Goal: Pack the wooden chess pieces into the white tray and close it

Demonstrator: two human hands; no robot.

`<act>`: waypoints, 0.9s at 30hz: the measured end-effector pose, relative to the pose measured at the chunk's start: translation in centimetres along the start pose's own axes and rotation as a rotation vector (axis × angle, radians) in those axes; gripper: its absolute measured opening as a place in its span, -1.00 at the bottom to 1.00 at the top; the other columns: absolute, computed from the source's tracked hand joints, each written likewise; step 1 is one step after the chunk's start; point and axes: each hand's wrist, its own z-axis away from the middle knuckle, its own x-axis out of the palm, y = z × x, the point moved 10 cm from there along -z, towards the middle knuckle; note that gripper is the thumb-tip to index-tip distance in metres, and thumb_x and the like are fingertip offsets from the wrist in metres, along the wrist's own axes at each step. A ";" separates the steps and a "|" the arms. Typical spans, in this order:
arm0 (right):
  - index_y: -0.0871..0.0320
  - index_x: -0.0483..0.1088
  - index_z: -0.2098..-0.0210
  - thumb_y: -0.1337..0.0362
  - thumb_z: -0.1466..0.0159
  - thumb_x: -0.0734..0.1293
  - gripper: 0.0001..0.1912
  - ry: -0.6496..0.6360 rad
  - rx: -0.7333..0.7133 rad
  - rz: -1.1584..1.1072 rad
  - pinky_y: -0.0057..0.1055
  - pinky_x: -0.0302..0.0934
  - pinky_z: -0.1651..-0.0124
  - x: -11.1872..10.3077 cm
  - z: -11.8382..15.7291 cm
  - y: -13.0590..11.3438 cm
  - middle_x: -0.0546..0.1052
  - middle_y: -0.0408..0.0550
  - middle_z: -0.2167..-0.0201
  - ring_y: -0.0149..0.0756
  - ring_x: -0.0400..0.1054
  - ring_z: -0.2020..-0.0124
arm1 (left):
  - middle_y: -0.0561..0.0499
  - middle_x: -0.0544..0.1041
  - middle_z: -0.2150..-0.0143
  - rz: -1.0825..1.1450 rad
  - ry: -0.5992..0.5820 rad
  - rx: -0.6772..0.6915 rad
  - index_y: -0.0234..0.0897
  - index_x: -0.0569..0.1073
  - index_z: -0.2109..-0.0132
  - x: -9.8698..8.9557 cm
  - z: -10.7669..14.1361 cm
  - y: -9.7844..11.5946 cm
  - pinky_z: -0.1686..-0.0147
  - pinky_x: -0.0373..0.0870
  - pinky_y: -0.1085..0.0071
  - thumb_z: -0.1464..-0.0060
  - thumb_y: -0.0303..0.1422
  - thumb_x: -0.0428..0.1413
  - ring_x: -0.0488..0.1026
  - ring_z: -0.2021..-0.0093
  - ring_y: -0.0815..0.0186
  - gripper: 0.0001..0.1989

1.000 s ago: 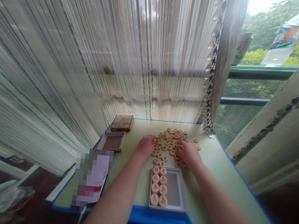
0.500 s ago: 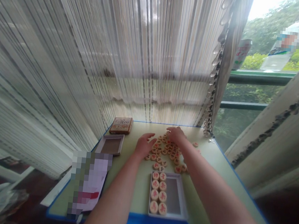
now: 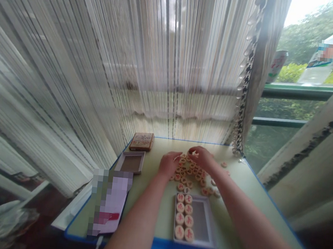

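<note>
Loose round Chinese chess pieces (image 3: 191, 170), pale with red or dark characters, lie in a heap on the pale green table. My left hand (image 3: 170, 164) is at the heap's left side, fingers stretched toward it and thumb apart. Over the far part of the heap, my right hand (image 3: 201, 156) has its fingers bent and spread, with pieces just below them; I see none clearly gripped. Nearer me is a white open box (image 3: 204, 219), its left half holding two columns of red-character pieces and its grey bottom showing on the right.
A second shallow tray (image 3: 132, 163) and a printed box (image 3: 141, 141) lie at the table's far left. A phone-like purple slab (image 3: 116, 202) with a cable lies at left. String curtains (image 3: 173, 62) hang behind; a can (image 3: 277, 67) and a bottle (image 3: 325, 58) stand on the window ledge.
Both hands have come closer together over the far part of the heap. The view has shifted, so the table sits further right in the picture. The boxed pieces look the same.
</note>
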 end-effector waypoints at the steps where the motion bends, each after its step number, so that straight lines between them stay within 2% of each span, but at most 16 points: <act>1: 0.13 0.44 0.22 0.15 -0.13 0.27 -0.73 -0.020 -0.034 -0.043 -0.41 0.21 0.19 -0.2 1.1 -0.7 0.50 -0.04 0.24 -0.32 0.37 0.27 | -0.02 0.55 0.16 0.019 -0.029 0.020 -0.24 0.50 0.11 0.4 0.2 0.5 0.11 0.38 0.39 -0.04 -0.41 0.07 0.46 0.20 0.35 -0.75; 3: 0.14 0.43 0.23 0.18 -0.13 0.28 -0.75 -0.051 -0.063 -0.106 -0.44 0.21 0.26 -0.7 3.4 -1.7 0.52 -0.06 0.33 -0.35 0.38 0.36 | -0.02 0.56 0.18 0.075 -0.097 0.046 -0.24 0.51 0.11 1.1 0.7 1.6 0.14 0.39 0.41 -0.02 -0.35 0.10 0.48 0.22 0.34 -0.75; 6: 0.15 0.43 0.26 0.21 -0.11 0.30 -0.77 -0.015 -0.018 -0.134 -0.45 0.21 0.33 -2.1 7.1 -1.8 0.51 -0.09 0.42 -0.37 0.36 0.43 | 0.00 0.57 0.23 0.130 -0.205 0.090 -0.24 0.53 0.18 2.0 1.9 3.6 0.16 0.38 0.43 0.00 -0.32 0.12 0.48 0.23 0.34 -0.78; 10: 0.13 0.41 0.30 0.18 -0.11 0.29 -0.80 0.026 0.022 -0.139 -0.45 0.21 0.30 -3.1 11.9 -2.2 0.49 -0.10 0.37 -0.38 0.33 0.39 | -0.01 0.56 0.23 0.128 -0.390 0.219 -0.22 0.55 0.21 2.9 4.4 7.1 0.13 0.36 0.42 0.03 -0.29 0.14 0.46 0.20 0.33 -0.78; 14: 0.12 0.40 0.38 0.18 -0.08 0.31 -0.85 0.024 0.009 -0.063 -0.43 0.19 0.24 -2.8 15.4 -3.2 0.43 -0.10 0.37 -0.36 0.29 0.33 | -0.01 0.55 0.23 0.051 -0.521 0.327 -0.20 0.58 0.31 3.3 6.7 9.9 0.06 0.30 0.40 0.07 -0.33 0.15 0.43 0.16 0.30 -0.85; 20: 0.07 0.46 0.37 0.19 -0.03 0.35 -0.84 -0.035 -0.037 0.019 -0.44 0.16 0.23 -1.8 16.4 -3.8 0.36 -0.10 0.36 -0.33 0.26 0.27 | 0.00 0.50 0.12 -0.084 -0.643 0.369 -0.18 0.58 0.41 4.7 8.3 10.4 0.03 0.24 0.35 0.14 -0.36 0.15 0.32 0.02 0.19 -0.88; 27: 0.07 0.48 0.33 0.17 0.00 0.37 -0.77 -0.044 -0.016 0.023 -0.42 0.15 0.25 -2.1 16.3 -3.2 0.35 -0.09 0.37 -0.31 0.25 0.30 | 0.00 0.49 0.16 -0.146 -0.644 0.390 -0.17 0.58 0.43 5.7 8.6 10.0 0.01 0.22 0.33 0.21 -0.38 0.19 0.30 0.02 0.15 -0.89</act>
